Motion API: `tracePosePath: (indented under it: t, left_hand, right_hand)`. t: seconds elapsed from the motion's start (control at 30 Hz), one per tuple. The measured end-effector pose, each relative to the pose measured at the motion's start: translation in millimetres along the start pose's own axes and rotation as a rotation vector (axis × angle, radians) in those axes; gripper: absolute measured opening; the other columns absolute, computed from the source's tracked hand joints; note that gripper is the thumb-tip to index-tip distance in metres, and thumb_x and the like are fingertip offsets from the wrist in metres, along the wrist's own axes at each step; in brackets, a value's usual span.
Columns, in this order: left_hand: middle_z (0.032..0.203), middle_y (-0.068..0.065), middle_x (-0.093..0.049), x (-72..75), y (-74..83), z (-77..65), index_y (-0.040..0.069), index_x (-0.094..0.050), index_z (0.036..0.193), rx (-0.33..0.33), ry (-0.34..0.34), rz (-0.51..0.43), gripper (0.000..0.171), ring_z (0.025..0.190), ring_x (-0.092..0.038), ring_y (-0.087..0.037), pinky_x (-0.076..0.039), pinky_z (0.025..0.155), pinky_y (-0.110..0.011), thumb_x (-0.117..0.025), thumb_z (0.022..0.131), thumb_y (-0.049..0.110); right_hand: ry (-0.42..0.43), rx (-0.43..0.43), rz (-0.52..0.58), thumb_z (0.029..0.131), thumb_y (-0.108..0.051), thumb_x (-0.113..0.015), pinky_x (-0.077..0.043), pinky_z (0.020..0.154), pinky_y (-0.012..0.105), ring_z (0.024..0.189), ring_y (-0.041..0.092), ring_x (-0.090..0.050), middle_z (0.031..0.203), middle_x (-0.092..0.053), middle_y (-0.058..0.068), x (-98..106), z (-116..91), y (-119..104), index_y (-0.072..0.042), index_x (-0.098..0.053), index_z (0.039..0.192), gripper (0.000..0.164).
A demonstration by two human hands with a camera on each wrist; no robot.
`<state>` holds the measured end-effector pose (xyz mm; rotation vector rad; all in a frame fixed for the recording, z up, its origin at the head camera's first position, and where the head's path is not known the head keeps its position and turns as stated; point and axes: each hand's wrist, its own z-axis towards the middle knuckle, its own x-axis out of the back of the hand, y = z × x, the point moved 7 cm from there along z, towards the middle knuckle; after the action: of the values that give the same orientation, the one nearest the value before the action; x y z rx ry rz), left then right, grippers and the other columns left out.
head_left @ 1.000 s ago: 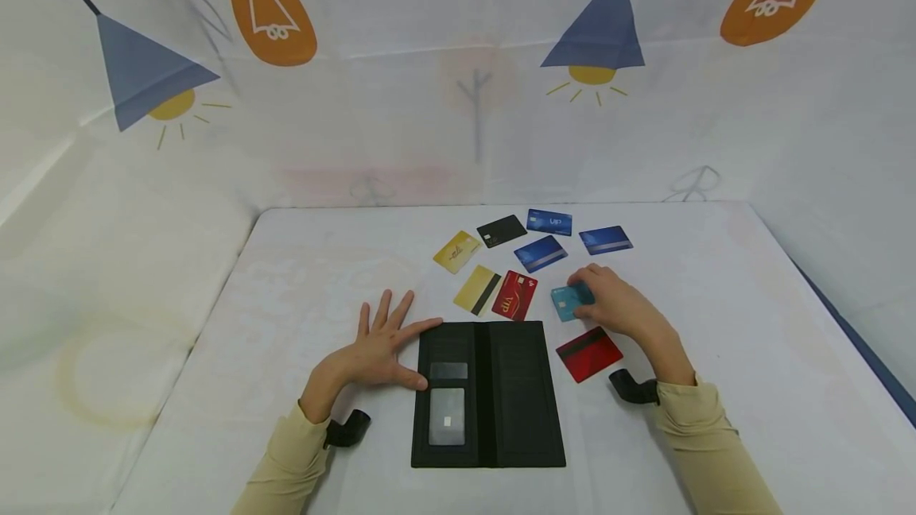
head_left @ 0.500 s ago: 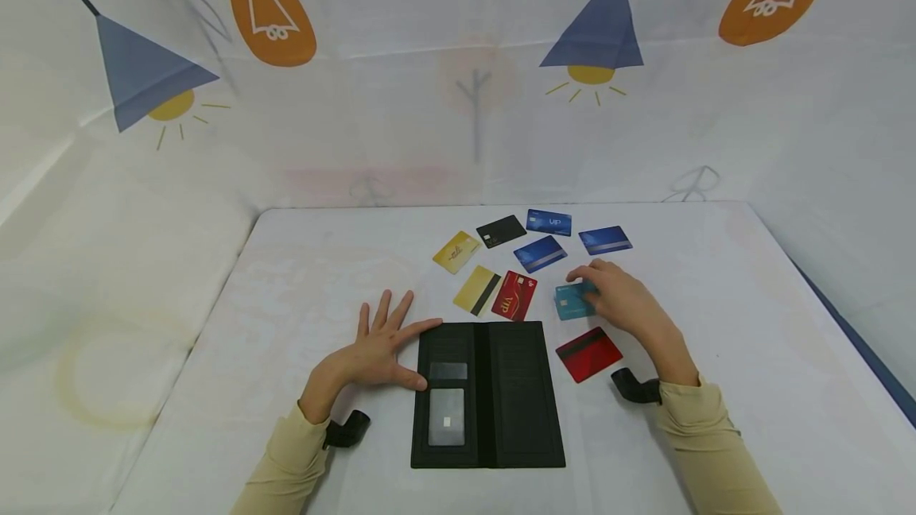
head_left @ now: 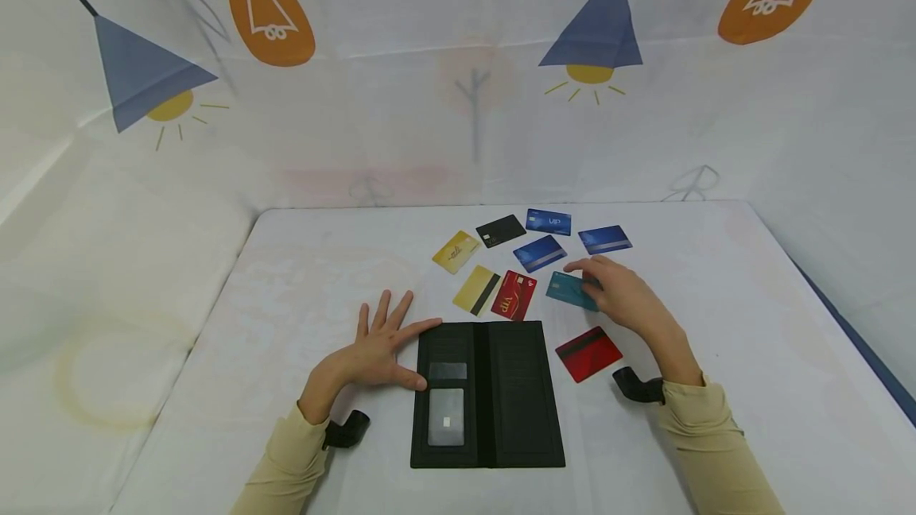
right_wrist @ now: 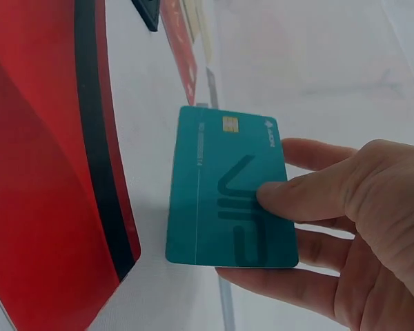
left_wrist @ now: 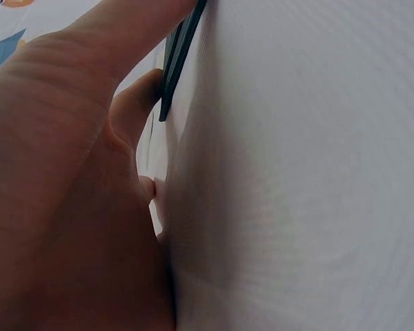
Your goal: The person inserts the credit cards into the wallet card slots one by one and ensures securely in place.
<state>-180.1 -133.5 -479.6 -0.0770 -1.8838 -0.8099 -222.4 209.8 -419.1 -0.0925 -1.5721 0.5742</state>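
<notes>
Teal rectangular plastic card with a chip is in the right hand; it sits past the far right corner of the unfolded black leather-look wallet, apart from it. Key relation, as I judge it: card to wallet. Card's long axis runs mostly crosswise to the wallet's fold, slightly slanted, the end toward the wallet's side a bit farther out; the fold runs near to far. Right hand is clearly the nearer one to the card; left hand is at the wallet's opposite long edge, thumb and index finger touching that edge, fingers straight and spread, pinching nothing. Right grip is clamped on the card: thumb on the printed face, other fingers under or behind it, at the edge away from the wallet. So from the grip the card juts out toward the wallet's side, most of its face uncovered; looks lifted off the white surface, how high can't tell. Red plastic card with a black stripe lies just beside the wallet's right edge, nearer the person than the teal card, not under it.
</notes>
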Motion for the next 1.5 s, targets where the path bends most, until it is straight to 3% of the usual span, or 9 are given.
tracePosePath:
  t: [0.37, 0.67, 0.9, 1.17, 1.5]
  left_hand:
    - [0.166, -0.015, 0.005, 0.5, 0.7, -0.2, 0.035, -0.038, 0.151, -0.001, -0.001, 0.001, 0.091, 0.147, 0.021, -0.045, 0.019, 0.11, -0.067, -0.08, 0.073, 0.058]
    - [0.166, -0.016, 0.004, 1.3, 1.8, -1.0, 0.034, -0.038, 0.151, -0.003, -0.002, -0.003, 0.091, 0.147, 0.02, -0.046, 0.019, 0.11, -0.067, -0.08, 0.074, 0.056]
    - [0.166, -0.014, 0.006, -0.1, 0.4, -0.4, 0.036, -0.038, 0.152, 0.006, -0.008, -0.004, 0.091, 0.147, 0.022, -0.044, 0.02, 0.11, -0.066, -0.08, 0.074, 0.056]
    - [0.166, -0.014, 0.007, -0.5, 0.1, -0.3, 0.036, -0.038, 0.152, 0.009, -0.009, -0.009, 0.091, 0.147, 0.023, -0.044, 0.021, 0.11, -0.065, -0.08, 0.074, 0.056]
    - [0.166, -0.015, 0.006, -0.6, 0.1, -0.3, 0.035, -0.038, 0.152, -0.002, 0.001, -0.012, 0.091, 0.147, 0.022, -0.045, 0.02, 0.11, -0.066, -0.081, 0.074, 0.056]
  right_hand:
    - [0.017, 0.052, 0.037, 0.097, 0.003, -0.053, -0.057, 0.081, 0.05, 0.094, 0.03, -0.055, 0.106, -0.053, 0.016, 2, -1, 1, -0.015, -0.047, 0.147, 0.054]
    - [0.08, 0.019, 0.091, 0.096, 0.001, -0.055, -0.057, 0.081, 0.052, 0.099, 0.034, -0.059, 0.114, -0.058, 0.019, 8, 1, 0, -0.017, -0.049, 0.143, 0.051]
    - [0.083, 0.03, 0.136, 0.096, 0.001, -0.054, -0.056, 0.084, 0.055, 0.105, 0.038, -0.058, 0.119, -0.055, 0.023, 7, 1, -5, -0.016, -0.046, 0.146, 0.053]
    - [0.125, 0.027, 0.188, 0.095, 0.002, -0.057, -0.058, 0.078, 0.049, 0.1, 0.037, -0.061, 0.107, -0.058, 0.019, 10, 4, -9, -0.011, -0.046, 0.143, 0.051]
    - [0.192, 0.036, 0.255, 0.094, -0.001, -0.063, -0.058, 0.08, 0.051, 0.095, 0.037, -0.068, 0.109, -0.063, 0.022, 7, 6, -23, -0.012, -0.046, 0.138, 0.048]
